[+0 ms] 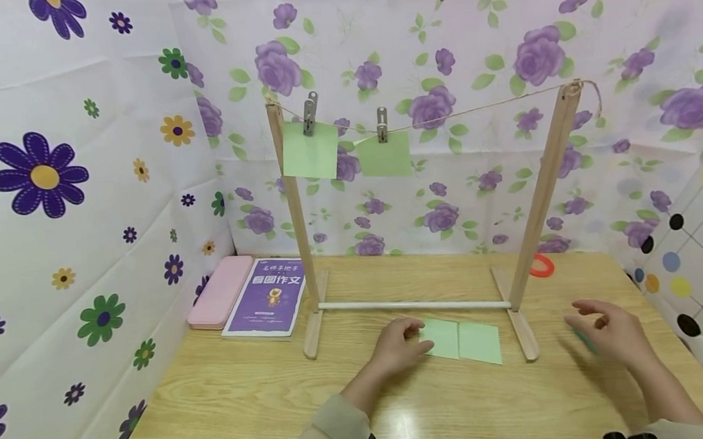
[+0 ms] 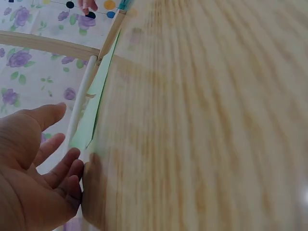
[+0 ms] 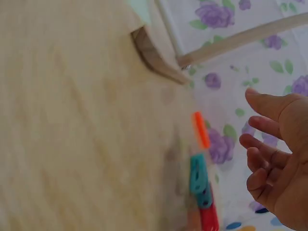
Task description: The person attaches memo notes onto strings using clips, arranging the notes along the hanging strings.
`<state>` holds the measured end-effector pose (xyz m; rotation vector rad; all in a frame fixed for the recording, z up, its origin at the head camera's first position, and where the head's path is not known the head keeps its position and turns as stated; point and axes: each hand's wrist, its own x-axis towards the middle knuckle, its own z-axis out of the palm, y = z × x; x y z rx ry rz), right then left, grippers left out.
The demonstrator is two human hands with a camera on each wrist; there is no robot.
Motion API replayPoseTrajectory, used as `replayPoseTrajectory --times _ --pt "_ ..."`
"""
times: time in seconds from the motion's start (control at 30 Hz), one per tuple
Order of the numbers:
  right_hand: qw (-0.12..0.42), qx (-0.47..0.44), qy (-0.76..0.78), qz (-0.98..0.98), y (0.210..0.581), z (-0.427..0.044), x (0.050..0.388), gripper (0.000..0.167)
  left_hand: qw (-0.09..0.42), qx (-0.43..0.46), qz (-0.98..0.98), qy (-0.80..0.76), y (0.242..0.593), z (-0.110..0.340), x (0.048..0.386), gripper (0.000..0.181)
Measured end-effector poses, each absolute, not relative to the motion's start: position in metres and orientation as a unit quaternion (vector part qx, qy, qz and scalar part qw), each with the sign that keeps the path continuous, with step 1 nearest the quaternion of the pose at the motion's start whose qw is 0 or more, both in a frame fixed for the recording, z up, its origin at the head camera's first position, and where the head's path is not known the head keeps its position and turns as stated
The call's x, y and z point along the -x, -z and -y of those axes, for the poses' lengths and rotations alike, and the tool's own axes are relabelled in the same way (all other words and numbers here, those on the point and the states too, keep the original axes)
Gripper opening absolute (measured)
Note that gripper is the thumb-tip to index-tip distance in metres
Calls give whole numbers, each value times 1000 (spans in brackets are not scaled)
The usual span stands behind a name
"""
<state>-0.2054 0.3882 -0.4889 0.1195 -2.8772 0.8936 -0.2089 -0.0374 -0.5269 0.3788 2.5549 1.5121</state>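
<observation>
My left hand [image 1: 396, 346] is at the left edge of a light green paper square [image 1: 442, 339], thumb and fingers apart; whether they touch it I cannot tell. A second green square [image 1: 480, 343] lies beside it, edges nearly meeting. Over the right side of the table my right hand [image 1: 617, 335] hovers with loosely bent fingers, holding nothing. Partly hidden under it is a teal clip [image 3: 198, 178], clearer in the right wrist view. Two more green squares, the left one [image 1: 309, 152] and the right one [image 1: 385, 157], hang from a string by metal clips [image 1: 382, 126].
A wooden frame [image 1: 544, 199] carries the string, with a white crossbar [image 1: 415, 305] low between its posts. Behind its right foot lies a red ring [image 1: 541, 266]. A purple book [image 1: 266, 300] and a pink case [image 1: 221, 292] lie left. A red object [image 3: 209, 216] adjoins the clip.
</observation>
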Motion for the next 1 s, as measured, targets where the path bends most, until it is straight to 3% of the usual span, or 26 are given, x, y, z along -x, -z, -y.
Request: replayPoseTrajectory --times 0.23,0.4,0.6,0.83,1.0 --pt "34 -39 -292 955 510 -408 199 56 63 -157 -867 -469 531 38 218 45" --pt "68 -52 -292 953 525 -408 198 46 48 -175 -888 -424 532 37 221 54" --pt "98 -47 -238 965 534 -424 200 56 74 -188 -886 -417 531 39 222 62" --pt "40 -44 -238 970 531 -429 196 56 133 -212 -889 -383 520 47 220 88" --pt "-23 -46 -256 965 529 -426 194 65 163 -213 -892 -365 511 51 220 93"
